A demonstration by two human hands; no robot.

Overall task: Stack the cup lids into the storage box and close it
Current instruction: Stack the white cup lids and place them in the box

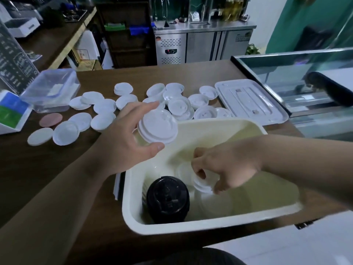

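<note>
Head view, and both hands are busy. The left hand (129, 138) hovers just above the far-left rim of the storage box (210, 223). Its grip is curled round a white lid stack (157, 129), thumb under and fingers over the top. I'd say it's held level so the lids stay nested while they wait their turn.

Down inside the storage box, the right hand (229, 167) has its grip pinching nested white lids (202, 185) by the edge, fingertips curled in. That looks like seating them on a pile on the box floor, though blur hides the exact contact. Just left of them, in the box's near-left corner, stands a stack of black lids (168, 197), so it seems the colours get separate columns to save room.

Beyond the box, on the worktop (47, 169), plenty of loose white lids (104, 106) lie scattered, singly and in small heaps, handy for the left hand. The box cover (250, 101) lies flat beyond the box's far-right corner, out of the way until filling ends.

My read: early to midway, with many lids to go and closing not yet near.
</note>
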